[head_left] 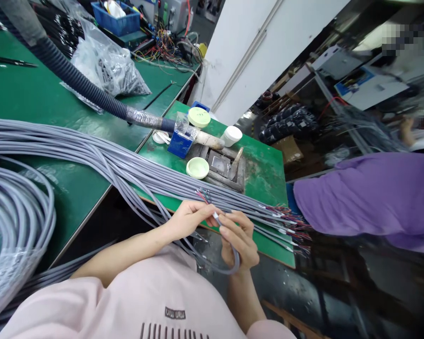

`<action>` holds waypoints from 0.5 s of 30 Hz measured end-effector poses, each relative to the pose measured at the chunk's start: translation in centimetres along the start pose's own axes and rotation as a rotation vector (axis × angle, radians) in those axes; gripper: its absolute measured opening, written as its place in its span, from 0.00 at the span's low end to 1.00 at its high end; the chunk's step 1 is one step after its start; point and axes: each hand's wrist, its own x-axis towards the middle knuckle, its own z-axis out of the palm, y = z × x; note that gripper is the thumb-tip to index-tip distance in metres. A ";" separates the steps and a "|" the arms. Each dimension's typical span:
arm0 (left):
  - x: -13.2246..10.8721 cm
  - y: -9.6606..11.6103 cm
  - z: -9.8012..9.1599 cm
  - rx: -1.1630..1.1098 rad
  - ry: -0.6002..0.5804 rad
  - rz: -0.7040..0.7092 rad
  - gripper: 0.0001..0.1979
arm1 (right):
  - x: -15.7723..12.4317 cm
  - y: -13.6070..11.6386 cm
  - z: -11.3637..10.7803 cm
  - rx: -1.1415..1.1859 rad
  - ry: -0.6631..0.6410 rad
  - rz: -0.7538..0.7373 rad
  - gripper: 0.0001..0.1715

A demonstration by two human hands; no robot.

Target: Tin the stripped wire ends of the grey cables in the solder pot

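My left hand (191,217) and my right hand (240,238) meet just in front of my chest, both pinching one grey cable (229,269) near its stripped end. The cable loops down under my right hand. Thin coloured wires (202,194) stick up from the cable end above my left fingers. Beside my hands a thick bundle of grey cables (127,167) runs across the green table (38,94), its stripped ends (289,221) fanned out to the right of my right hand.
A small green bench (265,165) holds a metal solder pot (221,165), a blue box (180,143) and white and pale green lids. A corrugated hose (81,80) crosses the table. Coiled grey cable (17,221) lies at left. A person in purple (367,197) sits at right.
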 end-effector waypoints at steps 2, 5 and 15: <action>-0.3 0.2 0.1 0.027 0.015 0.007 0.26 | -0.6 -0.1 -0.3 -0.004 -0.056 -0.027 0.18; -0.7 0.1 0.2 0.052 0.026 0.018 0.26 | -1.2 -0.2 -0.6 -0.022 -0.104 -0.046 0.22; -0.9 -0.4 0.3 -0.009 0.036 0.011 0.25 | -1.5 -1.0 -1.1 -0.034 -0.150 -0.048 0.26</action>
